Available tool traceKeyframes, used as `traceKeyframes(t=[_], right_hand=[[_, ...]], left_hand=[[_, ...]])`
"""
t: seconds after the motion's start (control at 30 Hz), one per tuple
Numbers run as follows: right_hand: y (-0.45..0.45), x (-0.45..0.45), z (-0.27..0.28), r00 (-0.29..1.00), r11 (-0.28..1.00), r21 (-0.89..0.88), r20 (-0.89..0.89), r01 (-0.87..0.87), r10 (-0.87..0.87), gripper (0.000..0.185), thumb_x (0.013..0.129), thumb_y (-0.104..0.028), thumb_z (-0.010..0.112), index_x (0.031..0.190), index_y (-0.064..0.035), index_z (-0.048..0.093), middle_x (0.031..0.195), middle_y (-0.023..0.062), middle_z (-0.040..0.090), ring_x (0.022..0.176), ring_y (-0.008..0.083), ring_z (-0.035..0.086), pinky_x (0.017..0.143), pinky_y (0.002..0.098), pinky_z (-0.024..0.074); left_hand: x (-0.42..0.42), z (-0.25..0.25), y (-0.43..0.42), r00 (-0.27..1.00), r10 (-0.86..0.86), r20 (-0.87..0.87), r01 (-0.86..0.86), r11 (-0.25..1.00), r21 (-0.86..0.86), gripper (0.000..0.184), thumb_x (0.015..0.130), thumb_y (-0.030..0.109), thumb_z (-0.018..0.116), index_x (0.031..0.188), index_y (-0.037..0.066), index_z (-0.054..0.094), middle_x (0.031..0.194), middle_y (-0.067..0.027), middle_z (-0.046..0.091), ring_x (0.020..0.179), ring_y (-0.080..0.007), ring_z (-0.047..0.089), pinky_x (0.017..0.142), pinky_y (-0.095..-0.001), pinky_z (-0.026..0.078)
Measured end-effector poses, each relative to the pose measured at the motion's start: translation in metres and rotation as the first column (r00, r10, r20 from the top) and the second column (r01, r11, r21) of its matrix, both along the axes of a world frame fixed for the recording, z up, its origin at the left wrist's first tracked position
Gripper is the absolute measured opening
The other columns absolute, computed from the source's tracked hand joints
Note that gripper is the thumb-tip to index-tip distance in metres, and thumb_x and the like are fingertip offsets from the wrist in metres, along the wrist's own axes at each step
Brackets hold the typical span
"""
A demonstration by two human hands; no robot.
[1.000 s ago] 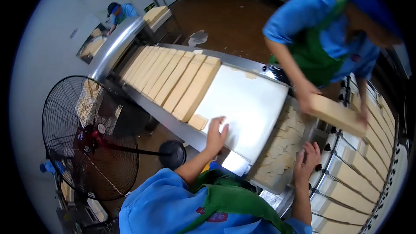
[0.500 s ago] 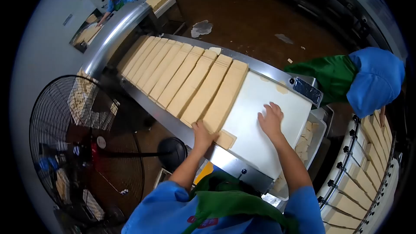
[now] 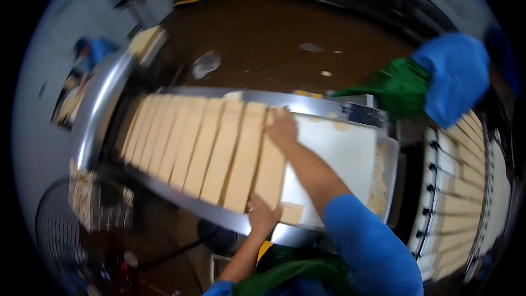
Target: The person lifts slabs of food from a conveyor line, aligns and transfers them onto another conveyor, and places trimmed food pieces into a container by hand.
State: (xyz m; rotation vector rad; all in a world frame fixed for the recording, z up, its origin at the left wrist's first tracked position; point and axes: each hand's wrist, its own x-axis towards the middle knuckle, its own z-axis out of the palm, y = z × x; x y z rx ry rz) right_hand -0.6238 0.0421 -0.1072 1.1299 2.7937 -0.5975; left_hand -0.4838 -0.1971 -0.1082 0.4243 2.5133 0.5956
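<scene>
Long pale-yellow strips [image 3: 213, 153], thick and possibly layered sheets of dough, lie side by side on a white conveyor belt [image 3: 339, 159]. My left hand [image 3: 264, 216] is closed around the near end of the rightmost strip [image 3: 271, 167]. At that strip's far end, my right hand [image 3: 282, 129] grips with its fingers bent over the edge; motion blur softens both hands. A small flat pale piece [image 3: 291, 214] rests on the belt just right of my left hand.
A metal hood [image 3: 101, 109] spans the conveyor's left end. A fan [image 3: 66, 230] stands at lower left. A bin of scraps [image 3: 383, 186] sits at the belt's right end. A co-worker [image 3: 438, 82] leans over a second conveyor [image 3: 460, 197]; another person [image 3: 96, 55] works at far left.
My right hand has moved from over the bare belt to the far end of the rightmost strip. My left hand stays at its near end. The view has turned and blurred.
</scene>
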Motion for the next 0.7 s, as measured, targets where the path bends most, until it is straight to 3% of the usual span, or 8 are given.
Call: traceKeyframes(t=[0.07, 0.17, 0.2, 0.3, 0.37, 0.47, 0.5, 0.7], right_hand=[[0.002, 0.019, 0.019, 0.996, 0.991, -0.108, -0.017, 0.081, -0.083, 0.071, 0.083, -0.049, 0.055, 0.141, -0.0134, 0.036, 0.151, 0.0149, 0.024, 0.142, 0.0280, 0.016, 0.114, 0.0398, 0.0197], [0.026, 0.065, 0.055, 0.940, 0.926, -0.177, 0.129, 0.335, -0.315, 0.071, 0.078, -0.039, 0.060, 0.138, -0.0129, 0.033, 0.137, 0.0125, 0.032, 0.125, 0.0332, 0.039, 0.099, 0.0459, 0.0395], [0.038, 0.090, 0.068, 0.913, 0.871, -0.275, 0.162, 0.406, -0.375, 0.079, 0.073, -0.041, 0.066, 0.140, -0.0169, 0.031, 0.145, 0.0119, 0.024, 0.130, 0.0353, 0.032, 0.094, 0.0535, 0.0387], [0.060, 0.159, 0.072, 0.829, 0.825, -0.112, 0.162, 0.554, -0.535, 0.077, 0.076, -0.042, 0.063, 0.138, -0.0103, 0.030, 0.147, 0.0172, 0.018, 0.126, 0.0372, 0.037, 0.096, 0.0488, 0.0397], [0.070, 0.204, 0.051, 0.784, 0.791, 0.026, 0.119, 0.611, -0.609, 0.078, 0.076, -0.042, 0.063, 0.138, -0.0090, 0.029, 0.151, 0.0192, 0.012, 0.127, 0.0393, 0.036, 0.096, 0.0501, 0.0395], [0.084, 0.267, 0.047, 0.590, 0.621, -0.129, -0.215, 0.773, -0.779, 0.078, 0.074, -0.037, 0.065, 0.136, -0.0063, 0.029, 0.153, 0.0225, 0.002, 0.124, 0.0461, 0.038, 0.096, 0.0508, 0.0401], [0.085, 0.294, 0.052, 0.478, 0.544, -0.262, -0.278, 0.797, -0.833, 0.078, 0.073, -0.035, 0.066, 0.135, -0.0060, 0.029, 0.152, 0.0233, 0.004, 0.121, 0.0475, 0.041, 0.095, 0.0504, 0.0411], [0.082, 0.477, 0.109, 0.062, 0.258, -0.384, -0.453, 0.886, -0.889, 0.077, 0.071, -0.033, 0.068, 0.133, -0.0059, 0.030, 0.141, 0.0249, 0.023, 0.113, 0.0485, 0.048, 0.092, 0.0487, 0.0459]], left_hand=[[-0.005, -0.022, -0.010, 0.996, -0.084, 0.012, 0.083, 0.995, 0.049, 0.104, 0.067, 0.042, 0.074, 0.134, -0.015, 0.017, 0.123, -0.0339, 0.039, 0.114, -0.0446, 0.044, 0.097, -0.0444, 0.039], [-0.004, -0.049, -0.012, 0.972, -0.213, -0.099, 0.215, 0.977, 0.008, 0.107, 0.066, 0.042, 0.075, 0.134, -0.015, 0.016, 0.127, -0.0356, 0.033, 0.119, -0.0456, 0.037, 0.101, -0.0460, 0.036], [-0.002, -0.037, -0.005, 0.954, -0.253, -0.160, 0.252, 0.967, -0.025, 0.107, 0.065, 0.041, 0.076, 0.134, -0.014, 0.016, 0.126, -0.0355, 0.032, 0.119, -0.0468, 0.036, 0.101, -0.0471, 0.035], [0.013, 0.003, 0.033, 0.929, -0.369, -0.022, 0.368, 0.920, 0.133, 0.102, 0.067, 0.035, 0.076, 0.136, -0.011, 0.015, 0.126, -0.0350, 0.032, 0.116, -0.0501, 0.037, 0.099, -0.0489, 0.037], [0.035, 0.020, 0.057, 0.955, -0.294, 0.044, 0.278, 0.935, 0.222, 0.091, 0.068, 0.029, 0.077, 0.134, -0.007, 0.025, 0.128, -0.0354, 0.028, 0.112, -0.0502, 0.042, 0.095, -0.0492, 0.040], [0.083, 0.051, 0.083, 0.877, -0.411, -0.251, 0.437, 0.898, 0.058, 0.085, 0.076, 0.051, 0.065, 0.126, -0.012, 0.038, 0.115, -0.0336, 0.048, 0.108, -0.0439, 0.049, 0.097, -0.0485, 0.038], [0.091, 0.053, 0.092, 0.845, -0.483, -0.229, 0.501, 0.865, 0.022, 0.111, 0.073, 0.059, 0.065, 0.131, -0.021, 0.014, 0.124, -0.0414, 0.032, 0.118, -0.0482, 0.040, 0.105, -0.0469, 0.033], [0.172, 0.110, 0.141, 0.698, -0.684, -0.213, 0.716, 0.673, 0.185, 0.101, 0.072, 0.053, 0.069, 0.132, -0.015, 0.027, 0.130, -0.0345, 0.035, 0.123, -0.0481, 0.034, 0.106, -0.0484, 0.031]])
